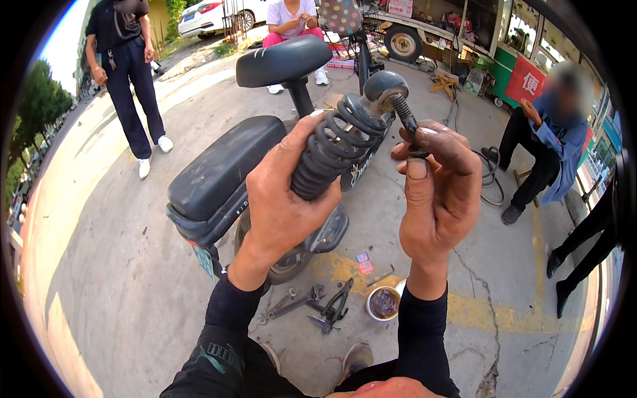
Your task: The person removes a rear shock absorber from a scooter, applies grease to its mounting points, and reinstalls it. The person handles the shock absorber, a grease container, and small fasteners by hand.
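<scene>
My left hand (282, 192) is wrapped round a black coil-spring shock absorber (330, 151), raised and tilted in front of me. Its rounded, dirt-marked end (385, 86) points up and to the right. Between the thumb and fingers of my right hand (443, 192) is a dark threaded bolt (402, 109). The bolt's tip is up beside that end of the shock absorber; whether it touches or enters is unclear. Behind my left hand stands an electric bike with a black saddle (284, 61) and a padded rear seat (225, 174).
On the concrete by my feet lie wrenches (292, 306), pliers (337, 304) and a tub of dark grease (383, 304). Two small cards (363, 263) lie beyond. One person stands at left (126, 73); another sits at right (554, 139). A hose (492, 174) curls on the ground.
</scene>
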Demonstrator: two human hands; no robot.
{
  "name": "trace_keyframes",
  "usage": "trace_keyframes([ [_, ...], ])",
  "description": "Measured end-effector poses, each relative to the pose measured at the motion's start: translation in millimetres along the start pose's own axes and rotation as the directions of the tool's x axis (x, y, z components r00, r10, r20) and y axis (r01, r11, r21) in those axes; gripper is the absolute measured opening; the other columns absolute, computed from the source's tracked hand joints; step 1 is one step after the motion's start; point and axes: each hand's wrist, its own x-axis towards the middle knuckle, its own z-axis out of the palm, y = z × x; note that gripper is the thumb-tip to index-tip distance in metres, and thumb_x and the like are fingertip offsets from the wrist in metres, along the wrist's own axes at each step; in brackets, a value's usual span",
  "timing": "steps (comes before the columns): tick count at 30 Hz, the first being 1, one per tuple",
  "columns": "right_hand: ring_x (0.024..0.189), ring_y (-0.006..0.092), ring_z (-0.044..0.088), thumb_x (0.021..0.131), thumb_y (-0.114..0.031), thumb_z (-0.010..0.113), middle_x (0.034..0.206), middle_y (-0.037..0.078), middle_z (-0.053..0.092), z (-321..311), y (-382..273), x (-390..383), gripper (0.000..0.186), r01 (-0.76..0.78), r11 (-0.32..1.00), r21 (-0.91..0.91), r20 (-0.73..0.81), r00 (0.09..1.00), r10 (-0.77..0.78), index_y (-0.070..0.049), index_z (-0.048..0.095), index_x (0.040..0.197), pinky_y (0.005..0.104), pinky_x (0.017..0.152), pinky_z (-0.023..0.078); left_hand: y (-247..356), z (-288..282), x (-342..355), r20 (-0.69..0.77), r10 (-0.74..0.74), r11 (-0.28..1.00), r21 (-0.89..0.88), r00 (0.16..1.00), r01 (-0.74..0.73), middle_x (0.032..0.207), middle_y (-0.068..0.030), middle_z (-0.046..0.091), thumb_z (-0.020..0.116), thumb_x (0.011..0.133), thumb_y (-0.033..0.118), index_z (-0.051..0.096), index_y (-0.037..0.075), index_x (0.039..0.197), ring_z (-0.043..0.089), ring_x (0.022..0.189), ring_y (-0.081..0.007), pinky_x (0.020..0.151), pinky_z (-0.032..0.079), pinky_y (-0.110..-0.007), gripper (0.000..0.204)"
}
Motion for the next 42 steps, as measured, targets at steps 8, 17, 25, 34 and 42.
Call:
trace_keyframes([
  [8,0.090,0.0182,0.065,0.099,-0.007,0.060,0.120,0.019,0.060,-1.2,0.7,-1.9,0.027,0.005,1.000,-0.027,0.018,1.000,-0.005,0.002,0.053,0.124,0.0256,0.072,0.050,-4.1,-4.2,-1.0,0.013,0.036,0.998,0.059,0.999,-0.037,0.108,-0.0165,0.072,0.076,0.073,0.003,0.052,0.001,0.137,0.072,0.099,-0.0226,0.087,0.054,-0.034,0.069],
  [17,0.087,0.0179,0.065,0.099,-0.010,0.060,0.113,0.019,0.064,3.6,-2.3,-4.9,0.030,-0.125,0.989,0.085,-0.009,0.992,0.126,0.003,0.052,0.125,0.0250,0.070,0.051,-3.2,-7.2,-0.8,-0.020,0.076,0.986,0.154,0.997,-0.072,0.116,-0.0178,0.070,0.076,0.070,0.001,0.055,0.001,0.136,0.071,0.104,-0.0281,0.090,0.054,-0.036,0.069],
  [25,0.083,0.0129,0.064,0.096,-0.005,0.065,0.108,0.016,0.068,-2.9,-5.4,1.8,0.031,-0.376,0.725,0.577,0.130,0.919,0.373,0.002,0.053,0.123,0.0220,0.066,0.049,-10.2,-17.7,-1.4,-0.032,0.245,0.878,0.431,0.969,-0.207,0.100,-0.0149,0.068,0.080,0.057,0.000,0.058,0.005,0.135,0.067,0.085,-0.0316,0.077,0.054,-0.038,0.082],
  [34,0.077,0.0211,0.070,0.088,0.001,0.072,0.100,0.021,0.070,-3.9,2.6,-12.3,0.031,-0.406,0.641,0.652,0.133,0.893,0.430,0.006,0.057,0.114,0.0281,0.063,0.056,-33.0,-23.5,0.8,-0.139,0.532,0.740,0.555,0.835,-0.379,0.084,-0.0054,0.054,0.081,0.050,0.006,0.068,0.017,0.128,0.056,0.070,-0.0231,0.058,0.049,-0.032,0.079],
  [42,0.121,0.0278,0.058,0.068,-0.012,0.091,0.140,0.022,0.052,-8.4,6.3,-7.6,0.086,-0.300,0.881,0.365,0.066,0.952,0.297,0.002,0.046,0.140,0.0316,0.083,0.054,-32.4,-22.6,1.2,-0.128,0.524,0.792,0.437,0.842,-0.426,0.081,-0.0044,0.053,0.082,0.052,0.010,0.069,0.018,0.126,0.056,0.069,-0.0230,0.056,0.048,-0.032,0.075],
])
